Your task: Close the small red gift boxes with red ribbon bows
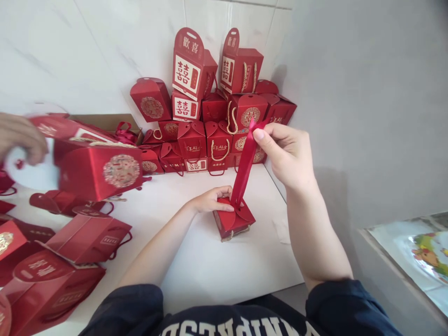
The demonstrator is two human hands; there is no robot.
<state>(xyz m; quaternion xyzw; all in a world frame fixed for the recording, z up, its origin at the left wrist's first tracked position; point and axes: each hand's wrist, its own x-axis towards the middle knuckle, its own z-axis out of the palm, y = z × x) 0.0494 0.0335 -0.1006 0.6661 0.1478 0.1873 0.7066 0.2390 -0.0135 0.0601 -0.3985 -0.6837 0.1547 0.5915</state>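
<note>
A small red gift box (226,220) with folded top flaps and a twisted cord handle stands on the white table in front of me. My left hand (214,199) grips the top of the box, its thumb lying across the flaps. Some of its fingers are hidden behind the ribbon and box. A red satin ribbon (245,163) rises from the middle of the flaps. With thumb and fingertips, my right hand (289,149) pinches the ribbon's upper end and holds it taut above the box.
Red gift boxes (191,142) are stacked against the wall. At left, another person's hand (19,137) is beside a large red box (101,170), blurred. More boxes (52,284) crowd the left side. A cardboard carton (105,122) stands behind; a grey wall (350,116) bounds the right.
</note>
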